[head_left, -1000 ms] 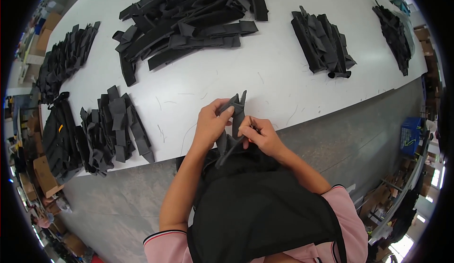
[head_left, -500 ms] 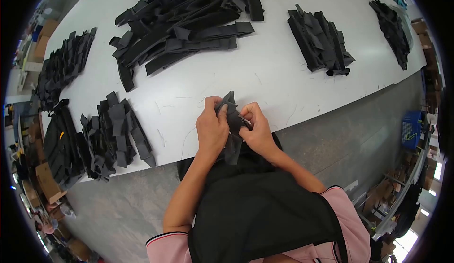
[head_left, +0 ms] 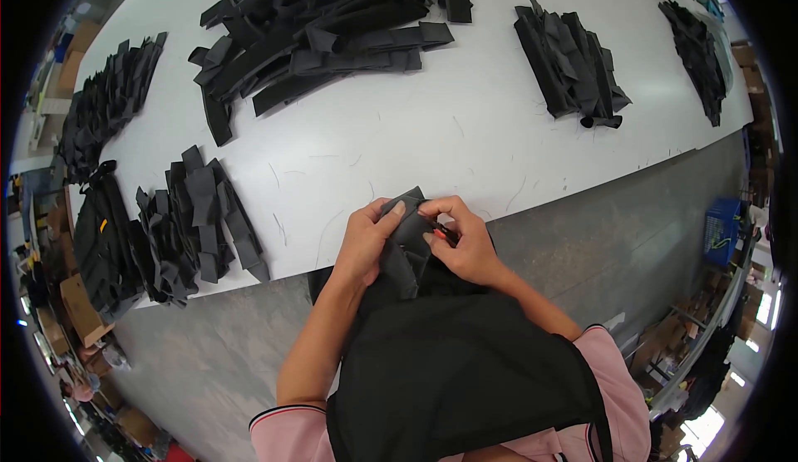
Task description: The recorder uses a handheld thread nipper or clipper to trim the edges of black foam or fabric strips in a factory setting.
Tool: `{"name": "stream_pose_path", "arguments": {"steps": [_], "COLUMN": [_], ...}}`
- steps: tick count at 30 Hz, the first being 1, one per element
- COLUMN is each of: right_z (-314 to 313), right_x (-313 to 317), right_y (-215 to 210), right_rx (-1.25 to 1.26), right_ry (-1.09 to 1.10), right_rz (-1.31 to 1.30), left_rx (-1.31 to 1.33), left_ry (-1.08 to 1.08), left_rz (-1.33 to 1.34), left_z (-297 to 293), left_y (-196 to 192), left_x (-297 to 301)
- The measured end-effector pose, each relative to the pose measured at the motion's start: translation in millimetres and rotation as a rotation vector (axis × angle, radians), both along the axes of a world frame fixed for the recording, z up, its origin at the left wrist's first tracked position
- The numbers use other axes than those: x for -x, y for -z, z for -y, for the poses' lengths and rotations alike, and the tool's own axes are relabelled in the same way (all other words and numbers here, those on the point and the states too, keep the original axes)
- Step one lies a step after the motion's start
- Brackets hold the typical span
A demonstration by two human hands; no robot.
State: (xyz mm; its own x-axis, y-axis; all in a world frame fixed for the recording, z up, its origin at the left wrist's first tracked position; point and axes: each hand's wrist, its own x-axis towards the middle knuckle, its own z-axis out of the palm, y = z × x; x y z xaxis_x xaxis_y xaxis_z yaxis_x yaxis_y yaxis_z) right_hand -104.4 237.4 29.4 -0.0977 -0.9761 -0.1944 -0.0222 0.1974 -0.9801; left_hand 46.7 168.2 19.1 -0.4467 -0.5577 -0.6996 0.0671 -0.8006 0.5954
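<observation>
We hold a small dark grey fabric piece (head_left: 409, 233) between both hands at the near edge of the white table (head_left: 465, 130), just above the black apron (head_left: 457, 371) on our front. Our left hand (head_left: 366, 242) wraps the piece from its left side, fingers curled shut around the cloth, with the thumb pressed flat on its upper face. Our right hand (head_left: 465, 242) pinches the piece from the right, fingers narrow and bent inward, their tips touching the fabric just beside the left thumb. A small red-orange object (head_left: 443, 231) shows between the right fingers; we cannot tell what it is. The lower end of the fabric piece hangs down below both sets of fingers, over the apron.

Beyond our fingertips the table is bare for a stretch, then comes a large loose heap of long black strips (head_left: 332, 38), well apart from the hands. To the right of our right fingers, farther up the table, lies a tidy stack of folded black pieces (head_left: 573, 63), and beyond it, near the far right edge, another dark pile (head_left: 698, 55). To the left of our left fingers sits a fanned row of small black pieces (head_left: 195, 221) at the table's near edge, with a darker bundle (head_left: 104, 246) beside it and one more row of black pieces (head_left: 108, 105) farther up the left side. Below the table edge is grey floor (head_left: 615, 229).
</observation>
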Motion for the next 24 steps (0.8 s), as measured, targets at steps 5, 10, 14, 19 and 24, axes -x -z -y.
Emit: {"name": "stream_pose_path", "arguments": {"steps": [5,10,14,19,24], "right_z": [3,11,14,19,21], "right_x": [13,13,11,6,2], "right_y": [-17,-25,-28,-27,-27], "right_rx": [0.189,0.289,0.359,0.449,0.323], "right_ry": [-0.069,-0.104,-0.155,-0.153,0.005], "right_rz": [-0.312,-0.418,-0.574,-0.633,-0.474], "left_rx": [0.070,0.230,0.503,0.610,0.622], "left_ry": [0.016,-0.029,0.074,0.125,0.137], "left_rz": [0.132,0.129,0.286,0.409,0.428], "left_z": [-3,-6,-6,-5,-5], "left_y": [-19,-22,-13,-27,-27], "left_x": [2,5,3,7,13]}}
